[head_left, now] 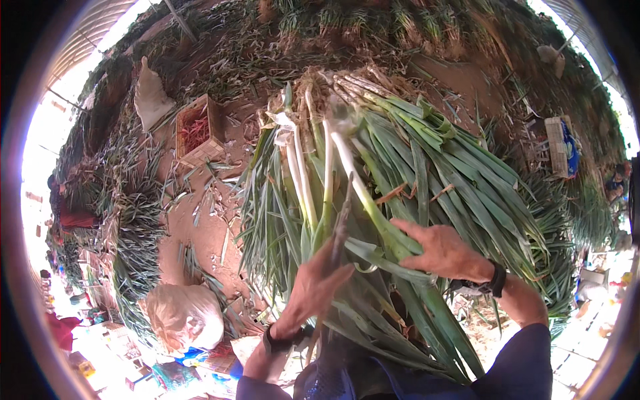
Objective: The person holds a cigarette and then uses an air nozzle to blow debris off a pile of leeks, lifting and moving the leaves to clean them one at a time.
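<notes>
A thick pile of leeks, or large green onions (467, 180), lies in front of me, with roots at the far end and green leaves toward me. My right hand (448, 252) grips one leek (363, 190) at its green part, thumb and forefinger on either side of the stalk. Its white end points away from me. My left hand (319, 283), smeared by motion, is closed on a thin dark rod-like thing (343, 217) pointing up along that leek. Several white stalks (301, 177) lie just left of it. A whitish blur hangs near the roots.
A crate with reddish contents (197, 132) stands on the soil at the left, near a white sack (151, 97). A pale, full bag (185, 317) sits at the lower left. Another crate (559, 147) is at the right. Leaf scraps litter the ground.
</notes>
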